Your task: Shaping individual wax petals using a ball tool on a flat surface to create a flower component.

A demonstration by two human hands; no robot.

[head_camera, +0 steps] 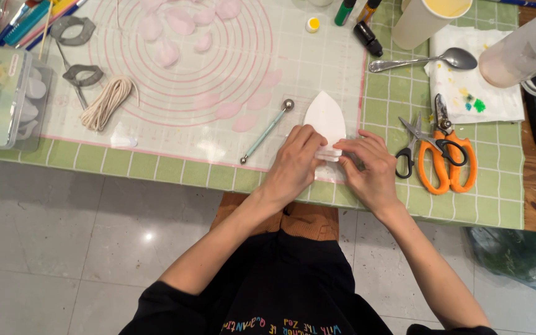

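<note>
A white pointed, petal-shaped sheet [326, 116] lies on a translucent mat with pink circles [175, 124]. My left hand [296, 162] and my right hand [367, 167] meet at its near end, fingertips pinching and folding the base of the sheet between them. A ball-tipped metal tool [267, 131] lies just left of my left hand. Pale pink petal pieces [229, 110] are scattered over the mat.
Orange-handled scissors and pliers [442, 155] lie right of my right hand on a green checked cloth [497, 192]. A spoon [423, 61] rests on a stained paper towel. A coil of cord [107, 102], metal cutters [82, 74], a plastic box [4, 99], a cup [426, 18] and small bottles [367, 37] stand around.
</note>
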